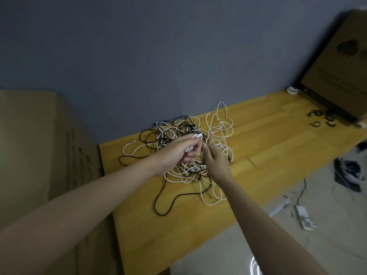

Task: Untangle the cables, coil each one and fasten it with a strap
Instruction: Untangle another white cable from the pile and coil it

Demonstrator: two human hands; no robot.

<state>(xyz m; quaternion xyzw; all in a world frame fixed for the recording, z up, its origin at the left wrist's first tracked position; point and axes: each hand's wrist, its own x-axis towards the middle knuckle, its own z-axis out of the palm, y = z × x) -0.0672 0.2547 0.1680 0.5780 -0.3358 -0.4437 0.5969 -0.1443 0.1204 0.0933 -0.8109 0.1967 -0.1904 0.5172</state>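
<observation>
Bare forearms, no sleeves, unadorned left hand [178, 150]

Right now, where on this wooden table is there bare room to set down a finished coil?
The wooden table is bare between the tangled cables and the black straps, and again along the near edge below the black loop. It is crowded mid-table, where the left hand, gripping a white coil, and the right hand work over the tangle.

A yellow wooden tabletop [268, 135] runs along a plain blue-grey wall [158, 46], with a tall cardboard box [39, 145] standing against its left end, another cardboard box [341, 72] at its far right end, and a pale glossy floor [278, 245] below its near edge, all in dim light.
</observation>
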